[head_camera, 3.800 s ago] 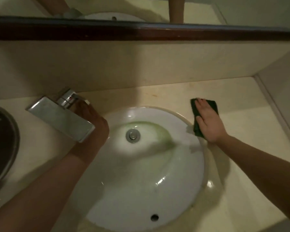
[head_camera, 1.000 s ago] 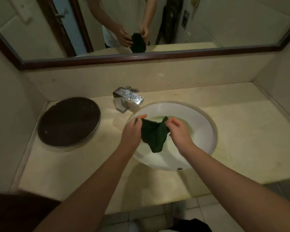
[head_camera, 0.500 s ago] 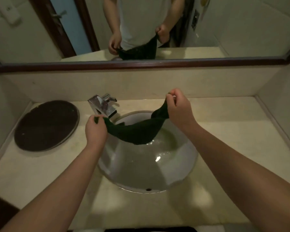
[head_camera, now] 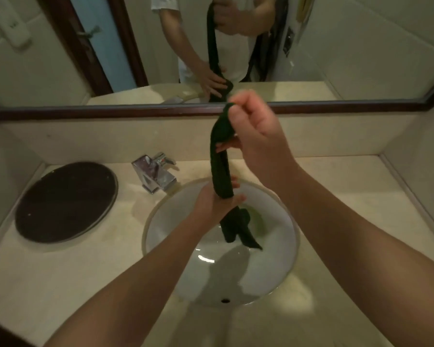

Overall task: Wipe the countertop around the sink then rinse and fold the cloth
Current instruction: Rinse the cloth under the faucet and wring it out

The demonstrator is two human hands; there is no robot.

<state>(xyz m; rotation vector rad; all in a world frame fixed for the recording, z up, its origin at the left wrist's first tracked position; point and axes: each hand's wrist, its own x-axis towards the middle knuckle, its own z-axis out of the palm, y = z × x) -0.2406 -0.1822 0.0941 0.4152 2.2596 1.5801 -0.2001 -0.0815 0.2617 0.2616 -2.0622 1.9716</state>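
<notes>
The dark green cloth [head_camera: 221, 169] hangs as a long, bunched strip above the white sink bowl [head_camera: 273, 266]. My right hand [head_camera: 256, 136] is raised high and pinches the cloth's top end. My left hand [head_camera: 216, 201] is lower, over the bowl, fingers wrapped loosely around the strip's middle. The cloth's tail dangles below my left hand into the bowl. The beige countertop [head_camera: 348, 204] surrounds the sink.
A chrome faucet [head_camera: 156, 174] stands at the sink's back left. A dark round lid [head_camera: 65, 201] sits on the counter at the left. A mirror [head_camera: 336, 46] with a dark wood frame runs along the back wall. A side wall closes the right.
Half a second ago the cloth was stretched sideways between both hands. My right hand has since lifted its end up, and the cloth now hangs vertically through my left hand.
</notes>
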